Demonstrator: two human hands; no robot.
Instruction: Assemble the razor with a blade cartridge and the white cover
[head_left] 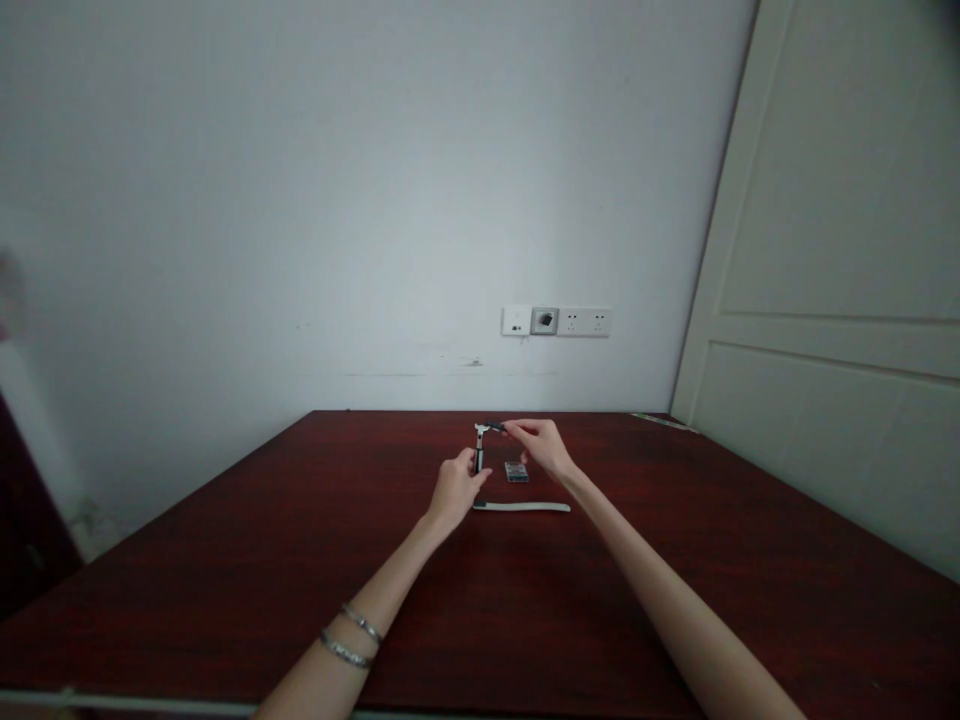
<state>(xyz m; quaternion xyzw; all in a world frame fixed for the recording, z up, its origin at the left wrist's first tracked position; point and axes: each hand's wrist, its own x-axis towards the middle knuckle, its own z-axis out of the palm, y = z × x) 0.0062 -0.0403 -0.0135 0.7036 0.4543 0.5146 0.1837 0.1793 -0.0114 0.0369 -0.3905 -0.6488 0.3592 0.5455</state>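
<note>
My left hand [455, 490] is closed around the black-and-silver handle [479, 459] of a small upright tool. A pale, forked metal head tops it, so it looks like a razor, though its exact kind is unclear. Pinched in my right hand [541, 444] is a small dark piece [495, 427], its left end at or touching the tool's head. Below the hands, a long slim white strip [525, 507] with a dark left end lies on the table. A small clear flat case [516, 472] rests between the hands; its contents are too small to tell.
The dark red wooden table [247, 560] reaches back to a white wall [375, 200] with a row of sockets [585, 321]. A pale panelled door or cabinet [840, 250] stands along the right. Near the back right edge lies a thin strip [664, 422].
</note>
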